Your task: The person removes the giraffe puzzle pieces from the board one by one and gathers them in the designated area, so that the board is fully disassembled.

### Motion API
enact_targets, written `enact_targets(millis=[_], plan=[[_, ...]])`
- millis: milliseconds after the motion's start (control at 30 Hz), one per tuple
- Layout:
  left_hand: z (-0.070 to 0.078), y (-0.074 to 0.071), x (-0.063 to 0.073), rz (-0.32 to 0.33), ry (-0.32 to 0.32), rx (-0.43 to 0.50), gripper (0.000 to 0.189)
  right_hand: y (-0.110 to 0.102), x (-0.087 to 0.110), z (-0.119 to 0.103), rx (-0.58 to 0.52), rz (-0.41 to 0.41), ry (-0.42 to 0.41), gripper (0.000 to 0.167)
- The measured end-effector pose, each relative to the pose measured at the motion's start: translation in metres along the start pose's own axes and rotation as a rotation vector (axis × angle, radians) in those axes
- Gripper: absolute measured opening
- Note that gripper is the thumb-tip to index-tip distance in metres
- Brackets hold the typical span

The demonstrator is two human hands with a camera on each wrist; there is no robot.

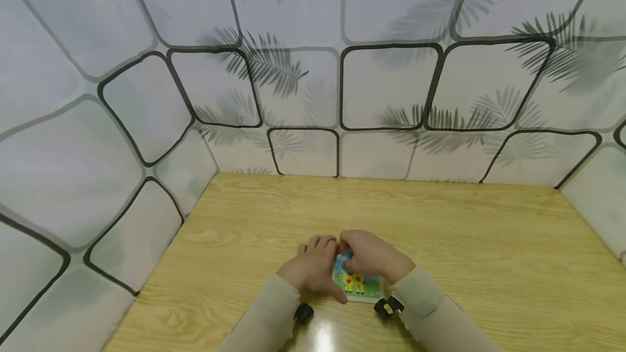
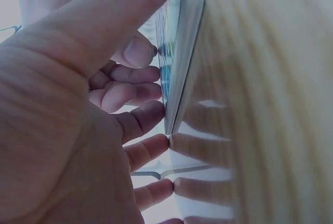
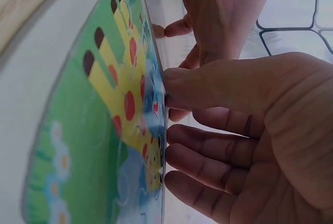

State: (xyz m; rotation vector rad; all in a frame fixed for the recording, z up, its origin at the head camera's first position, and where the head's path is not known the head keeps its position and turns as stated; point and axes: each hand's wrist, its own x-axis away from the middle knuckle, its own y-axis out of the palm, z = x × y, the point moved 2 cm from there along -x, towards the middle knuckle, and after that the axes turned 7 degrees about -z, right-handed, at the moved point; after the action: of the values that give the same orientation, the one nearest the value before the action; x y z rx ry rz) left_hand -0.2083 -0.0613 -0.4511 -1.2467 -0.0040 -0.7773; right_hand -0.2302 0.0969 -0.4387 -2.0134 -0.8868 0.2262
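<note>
A jigsaw puzzle (image 1: 369, 289) in a thin board lies on the table, its picture a yellow giraffe with red spots on green and blue. My left hand (image 1: 313, 269) lies along the board's left side, thumb at the near edge; in the left wrist view its spread fingers touch the table past the board's edge (image 2: 188, 42). Over the far part of the picture is my right hand (image 1: 374, 254). In the right wrist view, its thumb (image 3: 182, 81) and fingertips rest on the puzzle surface near the giraffe, the fingers slightly bent, with no loose piece showing between them.
The wood-grain table (image 1: 459, 243) stretches around the board on all sides. Patterned fabric walls (image 1: 303, 96) rise at its back and sides. Small black cameras (image 1: 388, 307) sit under both wrists.
</note>
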Motion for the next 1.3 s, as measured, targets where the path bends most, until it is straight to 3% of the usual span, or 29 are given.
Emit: enact_targets(millis=[600,867,1000,1167,1300], plan=[[0.001,-0.003,-0.007,-0.046,-0.045,-0.024,0.123,0.002,-0.002,-0.005,-0.022,-0.011,-0.032,0.013],[0.001,-0.003,-0.006,-0.046,-0.078,-0.041,0.126,0.004,-0.002,-0.007,0.009,0.018,0.024,0.011],[0.000,-0.002,-0.004,-0.033,-0.053,-0.013,0.120,0.004,-0.003,-0.006,0.042,0.023,0.042,0.006],[-0.009,0.001,0.005,0.015,0.009,0.063,0.107,0.005,-0.005,-0.001,0.055,0.017,0.062,0.013],[-0.015,0.003,0.010,0.049,0.046,0.052,0.100,0.003,-0.005,0.002,0.041,0.024,0.067,0.015]])
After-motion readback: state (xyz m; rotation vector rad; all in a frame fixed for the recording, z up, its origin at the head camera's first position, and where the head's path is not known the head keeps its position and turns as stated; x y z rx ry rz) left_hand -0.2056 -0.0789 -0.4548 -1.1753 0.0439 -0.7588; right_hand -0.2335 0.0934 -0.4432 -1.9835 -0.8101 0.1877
